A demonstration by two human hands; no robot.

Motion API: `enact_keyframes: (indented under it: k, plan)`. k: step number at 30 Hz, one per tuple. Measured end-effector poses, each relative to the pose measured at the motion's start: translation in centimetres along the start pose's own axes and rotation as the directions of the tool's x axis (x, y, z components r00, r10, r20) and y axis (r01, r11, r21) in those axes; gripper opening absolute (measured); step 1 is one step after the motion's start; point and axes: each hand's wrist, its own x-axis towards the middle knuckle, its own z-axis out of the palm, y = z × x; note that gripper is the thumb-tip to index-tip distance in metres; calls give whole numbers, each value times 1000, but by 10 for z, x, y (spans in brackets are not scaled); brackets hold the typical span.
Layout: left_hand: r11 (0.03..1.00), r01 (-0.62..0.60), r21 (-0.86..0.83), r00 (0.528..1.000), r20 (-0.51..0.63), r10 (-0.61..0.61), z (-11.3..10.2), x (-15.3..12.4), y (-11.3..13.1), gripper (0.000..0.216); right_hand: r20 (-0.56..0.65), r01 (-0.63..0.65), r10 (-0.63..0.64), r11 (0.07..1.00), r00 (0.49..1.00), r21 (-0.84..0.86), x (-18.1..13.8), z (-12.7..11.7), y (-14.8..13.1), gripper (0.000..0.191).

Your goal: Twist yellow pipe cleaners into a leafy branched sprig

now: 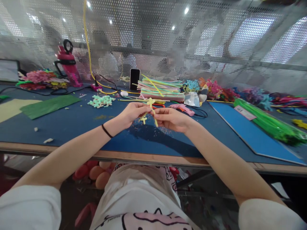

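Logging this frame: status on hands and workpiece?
Left hand, right hand: each grip shut on yellow pipe-cleaner flower. Held above blue mat. Pink glue gun beyond, apart.

Head-worn camera faces forward and down over the table (72, 124); left hand (133, 113) and right hand (171, 119) near.

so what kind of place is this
Most likely a craft workshop where flowers are made by hand. A stack of pastel sticks and a pink glue gun lie on the blue table, heaps of bright flowers line its back edge, and the left hand and right hand pinch a yellow flower.
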Motion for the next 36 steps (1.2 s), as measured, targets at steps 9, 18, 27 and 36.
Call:
enact_keyframes:
  k: [9,18,27,36]
  plan:
    - [999,-31,-15,998,-55,31,4,-2,0,27,-155,224,-283,922,946,-316,10,-10,8,31]
    - [1000,-1,11,1000,-23,1,8,-6,0,20,-155,371,-517,763,842,-529,10,-5,7,35]
    - [995,-62,-81,993,99,70,9,-9,2,32,96,511,-743,354,662,-783,2,-12,-3,22]
    - [993,-105,53,987,125,98,5,-8,1,35,298,534,-703,136,645,-835,-4,-20,-10,17]
